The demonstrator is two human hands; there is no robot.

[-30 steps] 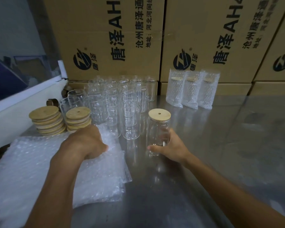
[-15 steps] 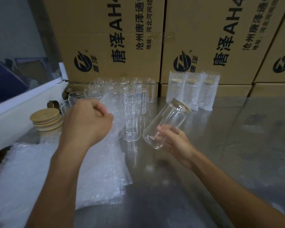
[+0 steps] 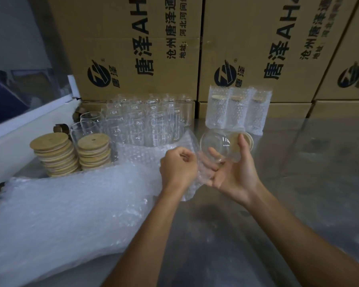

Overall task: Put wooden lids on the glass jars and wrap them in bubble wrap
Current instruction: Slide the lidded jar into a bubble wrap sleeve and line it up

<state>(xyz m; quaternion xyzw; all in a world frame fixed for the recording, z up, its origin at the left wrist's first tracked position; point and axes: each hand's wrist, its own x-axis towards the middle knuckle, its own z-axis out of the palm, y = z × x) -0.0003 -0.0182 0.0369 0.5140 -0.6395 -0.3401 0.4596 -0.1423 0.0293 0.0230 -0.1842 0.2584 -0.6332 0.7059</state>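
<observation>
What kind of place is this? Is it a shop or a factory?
Probably a packing area in a warehouse or small factory. Big printed cardboard boxes line the back, many matching glass jars wait by stacks of wooden lids, and three wrapped jars stand finished.

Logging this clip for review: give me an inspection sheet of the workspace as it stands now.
Surface: steel table, reflective, smudged.
Job's things: lidded jar tipped on its side in right hand; bubble wrap sheet raised beside it; bubble wrap pile front left; two lid stacks; unlidded jars clustered at back; three wrapped jars standing upright.
Clutter: small dark objects behind the lids, unclear.
Hands: left hand grips the sheet; right hand holds the jar.
Cables: nothing seen.
Surroundings: printed cardboard boxes behind; white ledge left.
</observation>
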